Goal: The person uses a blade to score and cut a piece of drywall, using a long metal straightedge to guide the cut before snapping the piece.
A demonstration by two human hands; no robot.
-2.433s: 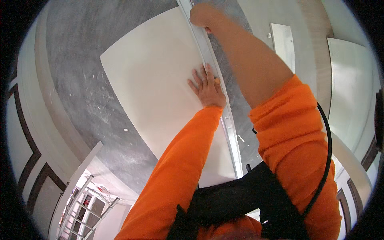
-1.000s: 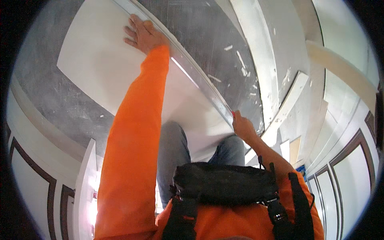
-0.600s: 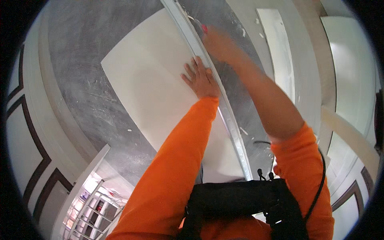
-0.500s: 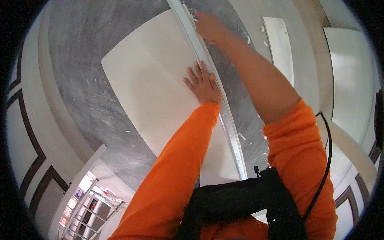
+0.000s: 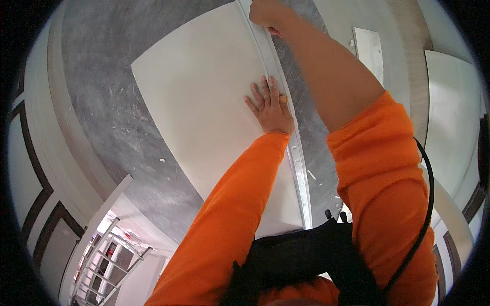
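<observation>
My left hand (image 5: 272, 109) lies flat with fingers spread. It presses on a large white board (image 5: 199, 97) and the edge of a long, pale metal strip (image 5: 298, 166) with holes. A small orange band or patch shows on one of its fingers. The strip runs along the board's right side, from the top of the view down towards my body. Near the strip's far end, my right hand (image 5: 265, 14) is closed, cut off partly by the top edge of the view. What its fingers hold is hidden.
The board lies on a scuffed grey surface (image 5: 102, 92) with white scraps (image 5: 311, 174). A narrow white offcut (image 5: 369, 53) lies at the upper right, and a larger white sheet (image 5: 451, 117) beyond it. A metal ladder (image 5: 109, 255) stands at the lower left. A black cable (image 5: 426, 219) hangs by my right arm.
My right hand has moved slightly up, partly out of view; the pink bit seen at its fingers before is hidden. My left hand stays spread on the board and strip. The view has shifted slightly.
</observation>
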